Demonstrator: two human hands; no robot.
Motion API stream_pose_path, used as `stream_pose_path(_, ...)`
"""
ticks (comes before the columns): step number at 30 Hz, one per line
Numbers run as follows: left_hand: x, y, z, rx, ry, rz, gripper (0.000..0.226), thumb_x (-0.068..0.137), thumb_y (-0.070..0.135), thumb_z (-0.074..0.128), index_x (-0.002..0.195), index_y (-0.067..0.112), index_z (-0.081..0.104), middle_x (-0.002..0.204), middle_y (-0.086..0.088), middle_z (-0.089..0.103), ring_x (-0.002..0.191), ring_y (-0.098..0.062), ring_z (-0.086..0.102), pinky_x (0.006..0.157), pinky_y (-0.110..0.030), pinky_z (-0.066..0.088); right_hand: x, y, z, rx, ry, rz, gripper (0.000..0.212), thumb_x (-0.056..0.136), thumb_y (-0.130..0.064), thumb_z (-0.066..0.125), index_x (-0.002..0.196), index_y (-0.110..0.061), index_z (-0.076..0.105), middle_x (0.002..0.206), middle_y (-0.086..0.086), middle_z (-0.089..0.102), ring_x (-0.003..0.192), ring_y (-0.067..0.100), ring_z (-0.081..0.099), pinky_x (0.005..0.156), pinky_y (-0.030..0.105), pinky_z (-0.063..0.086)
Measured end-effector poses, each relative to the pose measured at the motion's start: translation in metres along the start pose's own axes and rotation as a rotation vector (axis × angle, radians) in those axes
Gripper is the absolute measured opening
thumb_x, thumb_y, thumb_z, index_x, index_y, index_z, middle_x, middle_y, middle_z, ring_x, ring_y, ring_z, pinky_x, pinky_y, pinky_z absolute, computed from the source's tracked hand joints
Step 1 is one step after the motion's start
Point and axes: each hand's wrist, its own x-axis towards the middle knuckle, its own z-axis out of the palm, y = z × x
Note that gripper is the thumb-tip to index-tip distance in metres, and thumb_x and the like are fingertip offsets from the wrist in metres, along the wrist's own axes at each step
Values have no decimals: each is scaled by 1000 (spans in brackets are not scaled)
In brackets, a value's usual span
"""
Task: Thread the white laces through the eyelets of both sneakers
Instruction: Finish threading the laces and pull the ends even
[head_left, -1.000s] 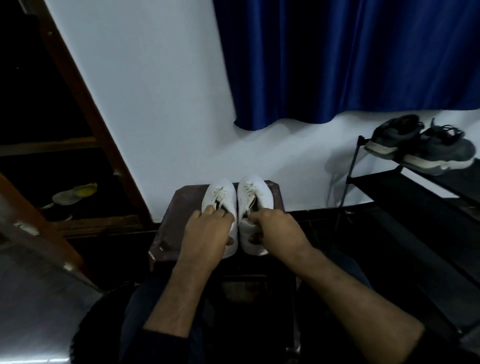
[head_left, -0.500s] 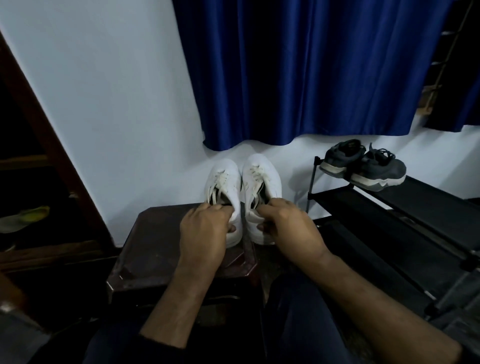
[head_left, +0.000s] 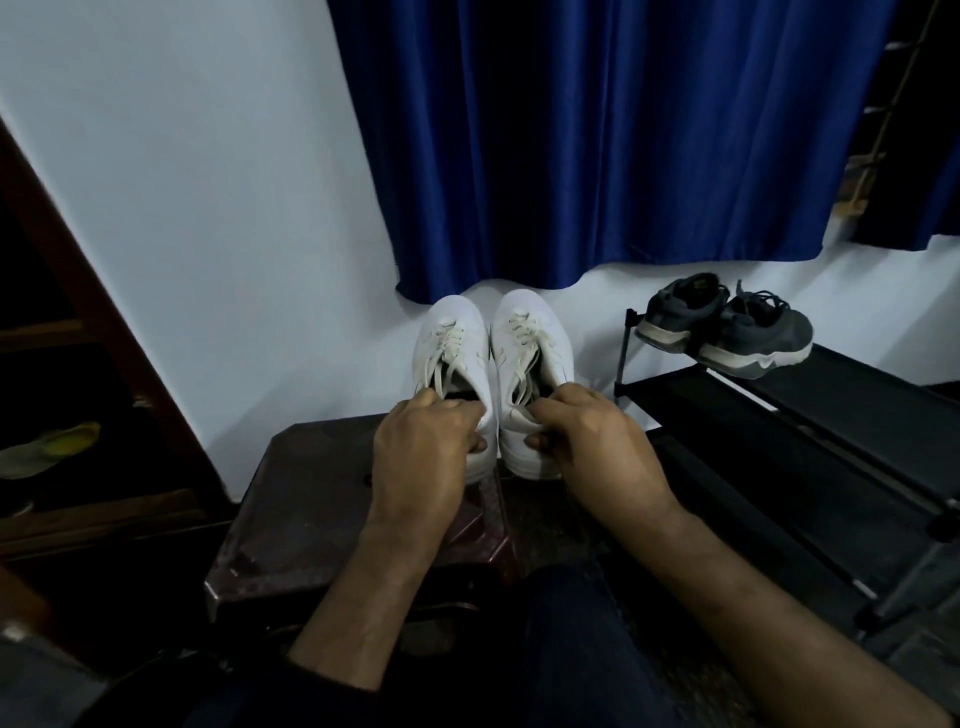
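Observation:
Two white sneakers are held side by side, toes pointing up toward the wall, above a dark brown stool (head_left: 311, 493). My left hand (head_left: 421, 457) grips the heel collar of the left sneaker (head_left: 454, 343). My right hand (head_left: 592, 447) grips the heel collar of the right sneaker (head_left: 532, 338). White laces (head_left: 449, 345) run loosely through the upper eyelets of both shoes. The heels and soles are partly hidden behind my fingers.
A black shoe rack (head_left: 810, 415) stands at the right with a pair of dark grey sneakers (head_left: 727, 327) on top. A blue curtain (head_left: 597, 140) hangs on the white wall. A dark wooden door frame (head_left: 78, 291) is at the left, a yellowish shoe (head_left: 47, 447) beyond it.
Both hands lifted the two sneakers off the stool and up toward the wall. The view shifted right, so the stool now lies lower left.

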Motion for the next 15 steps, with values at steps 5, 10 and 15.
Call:
stream_pose_path(5,41,39,4,-104,35,96,24,60,18,95,70,21,74,60,5,62,59,-16,56,50,-25,34,-4,32,-39,-118,75,73,22,85,-15,74,102,-28,69,92,-9,58,91,16,57,62,29,46)
stream_pose_path(10,85,115,28,-337,-13,189,15,68,14,88,75,20,75,69,5,67,69,-15,64,53,-32,51,-32,90,-93,-260,119,213,19,79,-21,72,98,-26,70,93,-7,60,92,19,57,61,26,39)
stream_pose_path(15,125,214,68,-471,-177,312,5,79,15,76,82,16,73,85,3,71,84,-16,67,74,-41,54,-73,151,-135,-421,175,427,21,83,-13,73,97,-28,72,91,-6,62,93,22,59,58,28,45)
